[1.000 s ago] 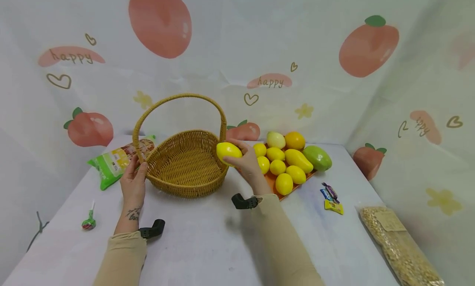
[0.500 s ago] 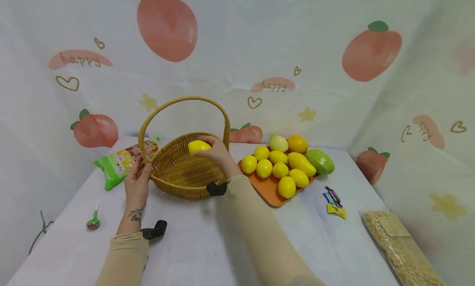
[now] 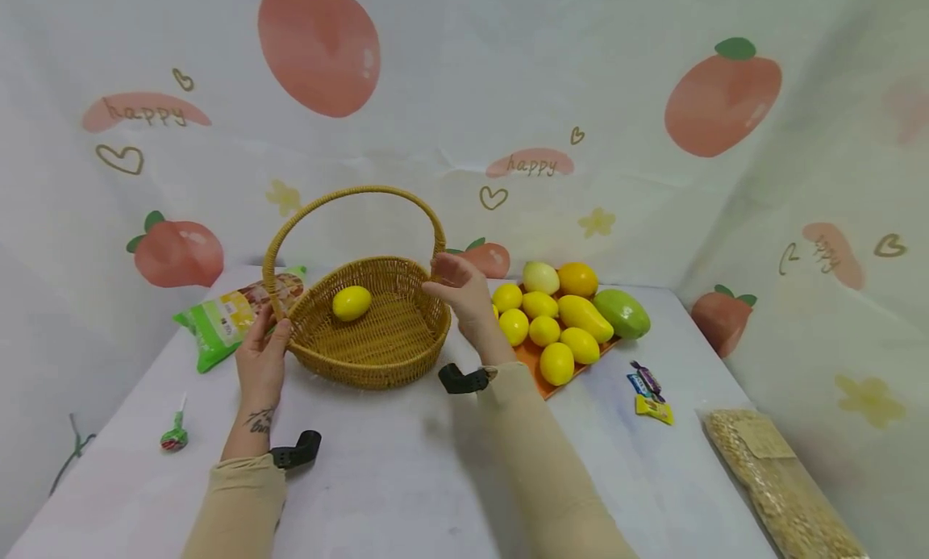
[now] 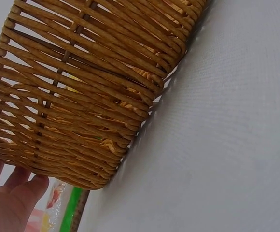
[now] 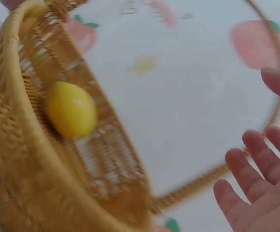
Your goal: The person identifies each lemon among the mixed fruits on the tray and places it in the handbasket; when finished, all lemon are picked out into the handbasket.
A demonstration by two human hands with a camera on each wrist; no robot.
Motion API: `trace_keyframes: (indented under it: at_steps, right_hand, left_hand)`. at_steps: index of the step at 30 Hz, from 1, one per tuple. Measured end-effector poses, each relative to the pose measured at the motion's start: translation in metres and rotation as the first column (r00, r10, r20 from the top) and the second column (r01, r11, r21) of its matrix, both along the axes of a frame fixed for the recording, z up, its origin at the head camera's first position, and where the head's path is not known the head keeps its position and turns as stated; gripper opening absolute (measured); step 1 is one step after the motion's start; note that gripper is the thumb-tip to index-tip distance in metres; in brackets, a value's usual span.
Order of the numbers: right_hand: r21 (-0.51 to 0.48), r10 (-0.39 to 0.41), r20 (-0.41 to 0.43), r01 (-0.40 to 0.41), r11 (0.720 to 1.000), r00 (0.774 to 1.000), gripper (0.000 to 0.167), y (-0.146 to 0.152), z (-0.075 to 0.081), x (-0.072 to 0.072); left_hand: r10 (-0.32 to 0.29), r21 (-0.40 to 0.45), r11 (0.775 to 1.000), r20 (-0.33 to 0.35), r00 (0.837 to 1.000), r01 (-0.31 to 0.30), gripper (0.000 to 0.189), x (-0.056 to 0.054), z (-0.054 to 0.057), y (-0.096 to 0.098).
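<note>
A wicker basket (image 3: 370, 369) with a tall arched handle stands on the table. Inside it, toward the left, lies one yellow lemon (image 3: 352, 303), which also shows in the right wrist view. My left hand (image 3: 263, 361) grips the basket's left side at the foot of the handle, thumb toward me. In the left wrist view its fingers (image 4: 31, 191) meet the woven wall. At the basket's right rim is my right hand (image 3: 468, 301), its fingers spread and nothing in them. Right of that hand, an orange tray (image 3: 530, 357) bears several lemons, a yellow mango (image 3: 584, 317) and an orange (image 3: 577, 279).
A green papaya-like fruit (image 3: 621, 313) lies at the tray's right end. Wrapped candies (image 3: 649, 390) and a bag of grain (image 3: 780, 482) are farther right. Behind the basket's left side lies a green snack bag (image 3: 225, 321), with a lollipop (image 3: 174, 434) nearer me.
My right hand carried the lemon left over the basket, let it go inside, then drew back right to the rim, emptied. The left hand kept its hold on the basket.
</note>
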State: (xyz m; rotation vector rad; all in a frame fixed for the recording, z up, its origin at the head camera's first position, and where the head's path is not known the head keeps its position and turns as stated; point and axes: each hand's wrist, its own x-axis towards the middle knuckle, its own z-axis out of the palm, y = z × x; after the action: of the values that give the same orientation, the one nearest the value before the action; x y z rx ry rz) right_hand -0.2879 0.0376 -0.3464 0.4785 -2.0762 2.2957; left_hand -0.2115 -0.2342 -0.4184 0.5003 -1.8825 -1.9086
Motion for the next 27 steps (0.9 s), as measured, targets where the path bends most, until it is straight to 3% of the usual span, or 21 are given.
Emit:
trace_keyframes:
  at_steps: [3,6,11,16,19,22,27]
  right_hand:
    - [-0.075,-0.108,-0.031,0.105,0.992,0.994,0.048,0.026,0.001,0.008]
    - [-0.113,-0.242,-0.029,0.238,0.965,0.970,0.046,0.054,-0.005,0.016]
    - [-0.129,-0.455,0.002,0.452,0.883,0.890,0.048,0.095,-0.024,0.030]
    - [-0.087,-0.603,-0.011,0.600,0.795,0.797,0.050,0.121,-0.051,0.040]
    - [-0.014,-0.674,-0.038,0.674,0.739,0.738,0.050,0.132,-0.068,0.045]
    - [0.057,-0.716,-0.054,0.718,0.693,0.696,0.050,0.137,-0.084,0.047]
    - [0.106,-0.742,-0.013,0.739,0.666,0.671,0.052,0.135,-0.097,0.049]
  left_hand:
    - [-0.004,0.006,1.000,-0.003,1.000,0.004,0.050,0.000,0.001,-0.001]
    - [-0.012,0.004,1.000,0.000,1.000,0.012,0.050,0.000,0.001,-0.002]
    - [-0.024,0.039,0.999,0.011,1.000,0.024,0.051,0.000,0.002,0.000]
    - [-0.017,0.050,0.999,-0.003,1.000,0.017,0.051,0.001,0.000,0.001]
    - [-0.013,0.046,0.999,-0.018,1.000,0.014,0.050,0.001,-0.001,0.001]
    - [-0.011,0.035,0.999,-0.026,1.000,0.012,0.051,0.000,-0.002,0.001]
    - [-0.011,0.044,0.999,-0.023,1.000,0.012,0.051,-0.001,-0.001,0.001]
